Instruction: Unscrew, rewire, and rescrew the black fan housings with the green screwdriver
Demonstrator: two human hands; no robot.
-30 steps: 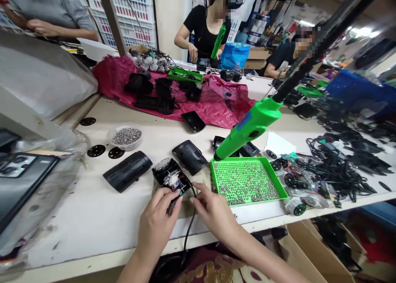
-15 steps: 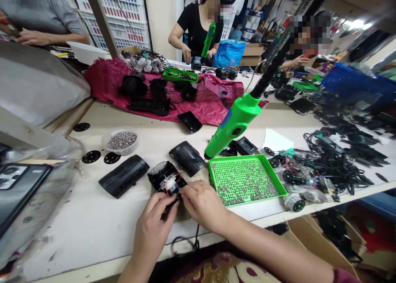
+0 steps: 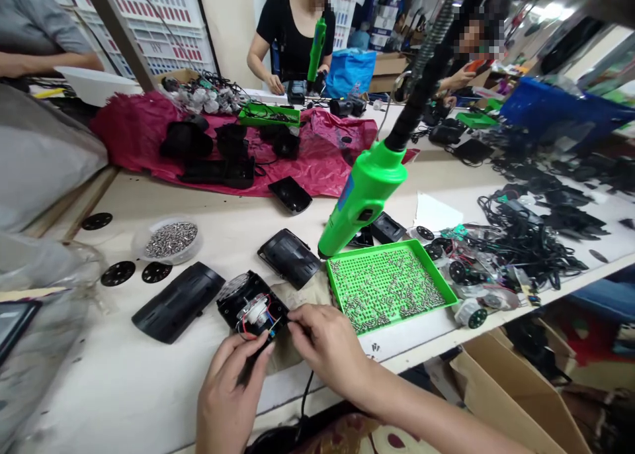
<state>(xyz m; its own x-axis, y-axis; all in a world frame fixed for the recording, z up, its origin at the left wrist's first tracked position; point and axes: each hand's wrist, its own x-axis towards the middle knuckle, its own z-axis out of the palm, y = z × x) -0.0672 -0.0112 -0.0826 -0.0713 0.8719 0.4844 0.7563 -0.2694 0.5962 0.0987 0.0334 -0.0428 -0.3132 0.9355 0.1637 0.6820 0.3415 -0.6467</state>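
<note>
Near the front of the desk (image 3: 124,388), between the two hands, sits an open black housing (image 3: 241,294) with a round grille at its far left end and red and blue wires showing inside. Its right part lies over a beige pad (image 3: 315,295). The left hand (image 3: 231,384) has thumb and forefinger closed on the near end of the housing, beside the wires. The right hand (image 3: 327,341) is bent in at the housing's right side, fingertips gathered; whether they grip anything cannot be told. The two hands are close but apart. A black cord (image 3: 307,393) hangs over the desk edge below the right hand. One curved black shell (image 3: 178,302) lies left of the housing, a second black shell (image 3: 289,258) just beyond it. Right of these, a green tray (image 3: 445,288) holds scattered screws, and a green power screwdriver (image 3: 364,192) hangs tilted, its tip by the tray's far left corner. Farther left, a clear bowl (image 3: 140,247) is filled with small screws, with flat black discs (image 3: 118,273) near it. Tangled black cables (image 3: 528,235) and parts lie right of the tray. Across the desk, beyond a crumpled pink sheet (image 3: 325,176), a person in a black top (image 3: 296,34) works by another green screwdriver (image 3: 316,50).
</note>
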